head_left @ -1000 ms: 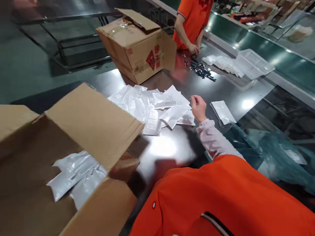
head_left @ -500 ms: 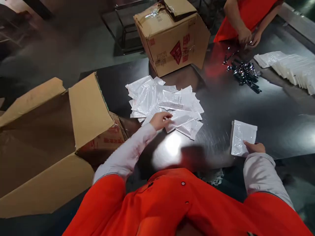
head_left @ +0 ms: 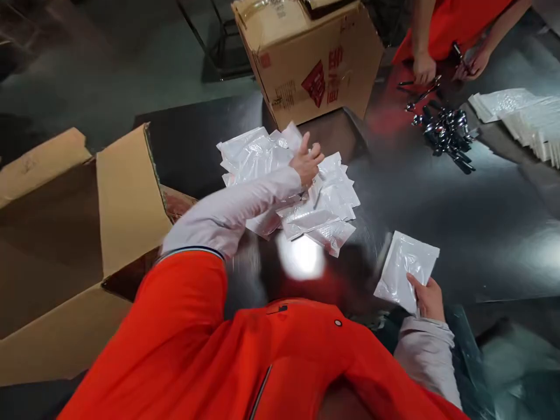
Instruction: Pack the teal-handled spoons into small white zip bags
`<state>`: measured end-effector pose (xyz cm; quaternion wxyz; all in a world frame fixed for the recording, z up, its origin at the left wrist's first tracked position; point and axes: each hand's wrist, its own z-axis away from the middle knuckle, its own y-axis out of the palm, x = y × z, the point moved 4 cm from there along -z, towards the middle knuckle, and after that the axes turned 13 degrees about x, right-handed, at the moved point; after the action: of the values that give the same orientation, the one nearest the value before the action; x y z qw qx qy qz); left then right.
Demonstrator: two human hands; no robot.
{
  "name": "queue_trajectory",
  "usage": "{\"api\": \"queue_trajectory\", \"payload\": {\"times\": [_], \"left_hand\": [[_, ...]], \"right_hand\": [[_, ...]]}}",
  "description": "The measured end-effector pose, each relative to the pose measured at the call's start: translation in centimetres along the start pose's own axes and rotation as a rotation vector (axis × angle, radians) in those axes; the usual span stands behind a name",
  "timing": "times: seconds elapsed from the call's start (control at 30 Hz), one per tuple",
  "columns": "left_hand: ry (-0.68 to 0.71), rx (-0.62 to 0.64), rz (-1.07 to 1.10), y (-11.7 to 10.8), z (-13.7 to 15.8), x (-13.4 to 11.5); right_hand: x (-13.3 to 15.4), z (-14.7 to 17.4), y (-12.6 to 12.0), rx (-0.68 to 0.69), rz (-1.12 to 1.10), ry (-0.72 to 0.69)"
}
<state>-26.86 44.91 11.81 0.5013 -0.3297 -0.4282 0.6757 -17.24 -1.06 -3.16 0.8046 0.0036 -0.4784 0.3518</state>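
Two hands out: left hand (head_left: 307, 162) mid-frame at the white packet pile (head_left: 330, 201), fingers loosely parted, cannot tell if pinching; right hand (head_left: 429, 298), lower right, grips a white packet (head_left: 401, 268) by the worktop's (head_left: 485, 233) near edge. Open strip between pile and held packet, broader room right of frame. Open carton (head_left: 131, 201) bounds left; printed carton (head_left: 289, 87) stands close behind pile.

Centre of the surface (head_left: 394, 181), before the worker (head_left: 284, 350): pile of packets (head_left: 336, 192), left hand (head_left: 306, 163) over it. Left of pile: open carton (head_left: 126, 198). Behind pile: second carton (head_left: 284, 64), on the surface. Far right: heap of metal parts (head_left: 448, 131); co-worker (head_left: 459, 26) behind it; spread row of packets (head_left: 525, 116) to its right. Near right, by the front edge: single packet (head_left: 405, 265) in right hand (head_left: 431, 300).
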Motion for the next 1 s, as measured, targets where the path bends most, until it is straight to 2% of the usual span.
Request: {"api": "queue_trajectory", "payload": {"times": [0.07, 0.1, 0.17, 0.27, 0.37, 0.47, 0.57, 0.73, 0.77, 0.83, 0.9, 1.0], "left_hand": [[0.181, 0.071, 0.041, -0.3, 0.0, -1.6], [0.235, 0.111, 0.085, 0.1, 0.3, -2.6], [0.258, 0.136, 0.167, 1.8, 1.2, -4.7], [0.131, 0.078, 0.194, 5.9, 2.3, -6.1], [-0.131, 0.116, 0.285, 10.4, 2.6, -4.6], [-0.224, 0.163, 0.376, 13.4, 2.8, -3.4], [-0.262, 0.172, 0.366, 14.8, 3.3, -3.4], [-0.109, 0.215, 0.165, 15.5, 4.1, -5.7], [-0.116, 0.210, 0.156, 15.5, 4.2, -6.0], [-0.224, 0.234, 0.223, 16.0, 4.6, -6.0], [-0.356, 0.319, 0.353, 17.0, 5.7, -6.0], [-0.396, 0.373, 0.496, 19.0, 8.6, -6.7]], "right_hand": [[-1.1, -1.1, 1.0, 0.048, -0.175, 0.070], [-1.1, -1.6, 1.9, 0.090, -0.242, 0.059], [-0.2, -2.2, 4.4, 0.198, -0.331, -0.032], [1.6, -2.8, 7.9, 0.316, -0.429, -0.115], [2.5, -3.9, 9.8, 0.339, -0.500, -0.125], [3.5, -5.9, 10.2, 0.347, -0.547, -0.162], [5.2, -8.3, 10.5, 0.351, -0.566, -0.191], [9.0, -10.8, 11.4, 0.454, -0.536, -0.281], [9.5, -10.9, 11.5, 0.472, -0.525, -0.301], [10.1, -10.9, 11.4, 0.499, -0.491, -0.347], [10.4, -10.4, 11.2, 0.539, -0.436, -0.375], [10.6, -9.7, 10.8, 0.642, -0.332, -0.344]]}}
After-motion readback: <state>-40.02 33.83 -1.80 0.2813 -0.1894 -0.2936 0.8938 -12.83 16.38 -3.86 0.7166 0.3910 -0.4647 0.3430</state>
